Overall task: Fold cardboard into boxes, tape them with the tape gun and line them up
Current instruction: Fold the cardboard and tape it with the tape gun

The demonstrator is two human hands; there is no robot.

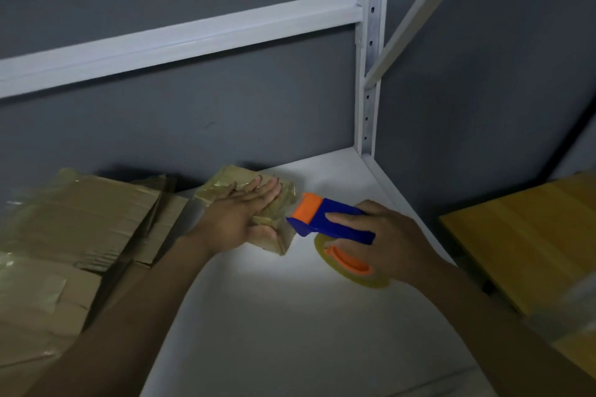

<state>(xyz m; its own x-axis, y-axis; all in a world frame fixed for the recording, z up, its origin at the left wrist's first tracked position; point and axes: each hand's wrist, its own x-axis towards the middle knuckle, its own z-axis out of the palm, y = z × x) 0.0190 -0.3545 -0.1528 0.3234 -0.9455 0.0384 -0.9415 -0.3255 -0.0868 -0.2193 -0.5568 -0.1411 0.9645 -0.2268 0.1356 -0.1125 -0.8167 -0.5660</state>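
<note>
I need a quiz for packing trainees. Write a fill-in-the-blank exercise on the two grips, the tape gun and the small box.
1. The ____ grip lies flat on top of the small taped box.
2. The right grip holds the tape gun, whose body is ____.
3. The roll of clear tape sits on an ____ hub.
4. The small taped box stands on a ____ shelf.

Missing words: left; blue; orange; white.

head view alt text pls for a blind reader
A left hand presses flat on a small taped cardboard box on a white shelf; the right hand holds a blue and orange tape gun beside it. More taped cardboard lies at left.
</note>
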